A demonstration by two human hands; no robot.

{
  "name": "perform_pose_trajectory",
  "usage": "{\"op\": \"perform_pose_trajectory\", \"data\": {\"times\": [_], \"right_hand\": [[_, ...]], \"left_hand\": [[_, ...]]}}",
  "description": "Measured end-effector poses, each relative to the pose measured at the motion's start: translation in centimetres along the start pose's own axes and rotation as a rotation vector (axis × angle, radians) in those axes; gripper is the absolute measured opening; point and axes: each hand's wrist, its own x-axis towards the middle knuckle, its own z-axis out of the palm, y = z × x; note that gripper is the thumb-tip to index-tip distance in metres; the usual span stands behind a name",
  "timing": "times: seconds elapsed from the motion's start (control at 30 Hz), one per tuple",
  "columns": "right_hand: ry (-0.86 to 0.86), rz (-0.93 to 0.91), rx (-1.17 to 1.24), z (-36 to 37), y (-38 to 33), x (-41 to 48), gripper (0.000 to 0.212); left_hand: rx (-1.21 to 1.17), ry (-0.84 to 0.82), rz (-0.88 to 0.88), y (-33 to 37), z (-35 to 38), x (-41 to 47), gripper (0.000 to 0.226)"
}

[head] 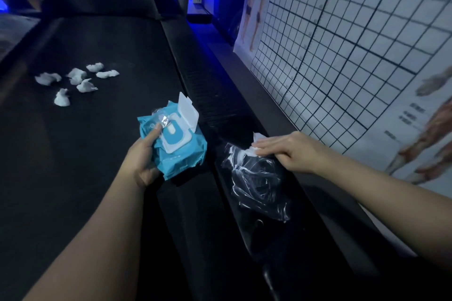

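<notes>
My left hand (pixel 144 154) grips a blue pack of wet wipes (pixel 178 151), thumb on top beside its white flip lid (pixel 187 111), which stands open. My right hand (pixel 286 151) lies flat with straight fingers on a white wipe (pixel 254 148), pressing it onto the black side rail (pixel 244 178) of the treadmill. Only the wipe's edge shows from under the fingers. White smear marks (pixel 256 178) cover the rail just below that hand.
Several crumpled white wipes (pixel 75 80) lie on the black treadmill belt (pixel 85 142) at the far left. A wall chart with a black grid and body figures (pixel 354 44) runs along the right. Blue light glows at the back.
</notes>
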Motion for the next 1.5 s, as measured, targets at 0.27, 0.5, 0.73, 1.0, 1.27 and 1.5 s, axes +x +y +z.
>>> {"op": "perform_pose_trajectory", "data": {"times": [0.27,0.5,0.73,1.0,1.27,1.5], "right_hand": [[-0.065,0.047,0.036,1.0,-1.9,5.4,0.055],[-0.117,0.032,0.101,2.8,-2.2,9.3,0.052],[-0.139,0.032,0.118,0.9,-2.3,4.5,0.052],[-0.014,0.118,0.062,-0.4,-2.0,-4.6,0.057],[-0.061,0.013,0.019,1.0,-1.5,0.3,0.063],[-0.361,0.071,0.084,-1.4,-2.5,8.1,0.051]], "left_hand": [[0.021,0.032,0.036,-0.1,0.2,-0.3,0.043],[0.026,0.061,0.062,-0.1,0.3,-0.4,0.044],[0.013,0.003,0.011,0.4,0.1,0.2,0.042],[-0.058,-0.075,-0.075,0.4,-0.5,0.9,0.042],[0.029,0.057,0.146,-0.9,0.9,-0.2,0.022],[-0.155,0.134,0.145,-1.2,0.1,-1.1,0.042]]}}
